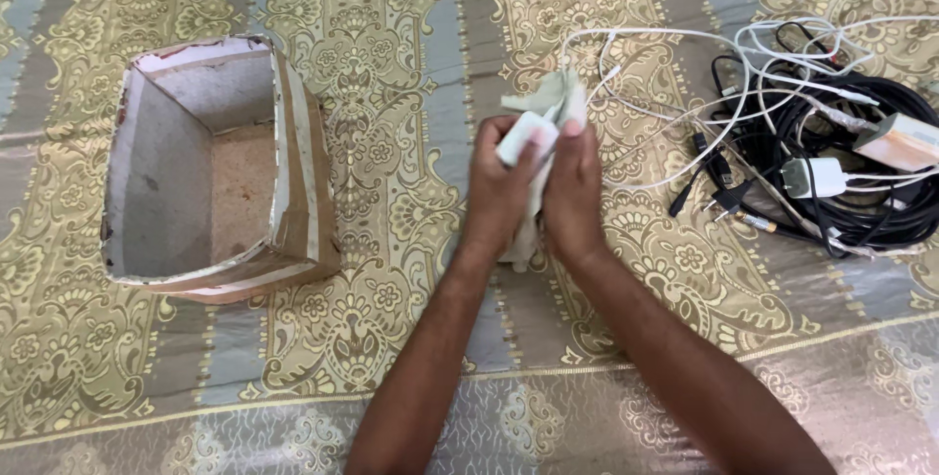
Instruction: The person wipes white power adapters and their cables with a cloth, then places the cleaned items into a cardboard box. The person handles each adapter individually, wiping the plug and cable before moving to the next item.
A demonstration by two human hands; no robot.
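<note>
The left hand point(494, 186) clasps a small white oblong charger block point(520, 135) while the right hand point(575, 191) presses a pale cloth point(559, 101) against it, both raised mid-frame above the patterned bedspread point(391, 142) (steadied for rubbing, seemingly), cardboard box point(210, 162) at nine o'clock, tangled cables point(802, 152) at two.

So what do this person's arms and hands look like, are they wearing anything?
Both forearms are bare, with no sleeves in view. The left hand and right hand have no gloves, and no rings, watch or bracelet show. Fingernails look short and unpainted.
</note>
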